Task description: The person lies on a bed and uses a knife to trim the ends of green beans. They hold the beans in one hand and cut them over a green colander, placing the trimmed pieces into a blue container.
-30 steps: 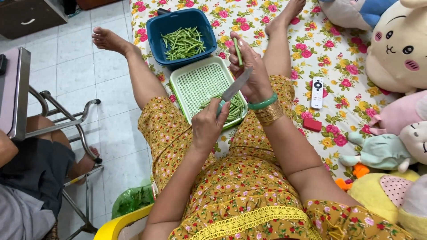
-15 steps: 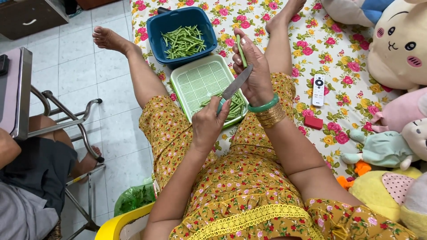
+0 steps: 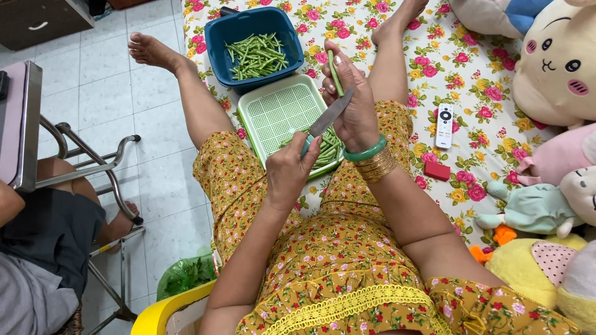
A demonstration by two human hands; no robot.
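Note:
My left hand [image 3: 293, 167] grips a knife [image 3: 329, 116] by its teal handle, the blade slanting up toward my right hand. My right hand [image 3: 351, 93] holds a green bean [image 3: 334, 71] upright between the fingers, and the blade tip meets that hand. Both hands hover over a light green perforated tray [image 3: 279, 108] that holds several cut beans [image 3: 329, 149] at its near corner. Beyond the tray stands a dark blue tub [image 3: 218, 37] filled with whole green beans [image 3: 256, 54].
A white remote [image 3: 444, 125] and a small red box [image 3: 437, 170] lie on the flowered sheet to the right. Plush toys [image 3: 552, 62] crowd the right edge. Another person sits in a metal chair [image 3: 93, 174] at the left. A green bag [image 3: 184, 275] lies on the tiled floor.
The knife blade has shifted slightly against the bean in my right hand. Both hands stay over the tray.

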